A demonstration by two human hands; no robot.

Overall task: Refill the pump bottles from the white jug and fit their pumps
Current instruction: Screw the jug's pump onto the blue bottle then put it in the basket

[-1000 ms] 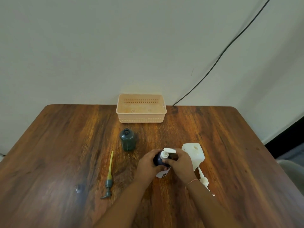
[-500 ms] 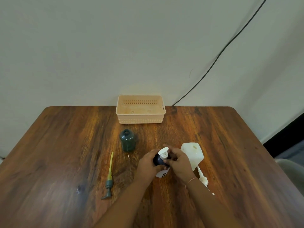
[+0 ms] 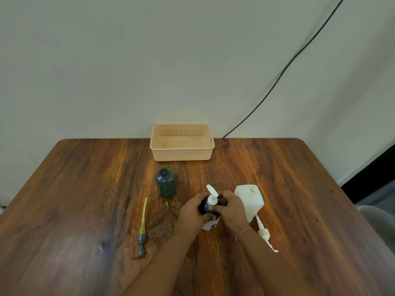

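left hand wraps dark pump bottle | right hand pinches white pump collar, seemingly seated | white jug just beside

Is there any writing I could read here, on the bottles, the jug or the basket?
Dark bottle: a white label with a small black patch shows below the hands; its print is too small and blurred to read.
White jug, green bottle, basket: no text visible.
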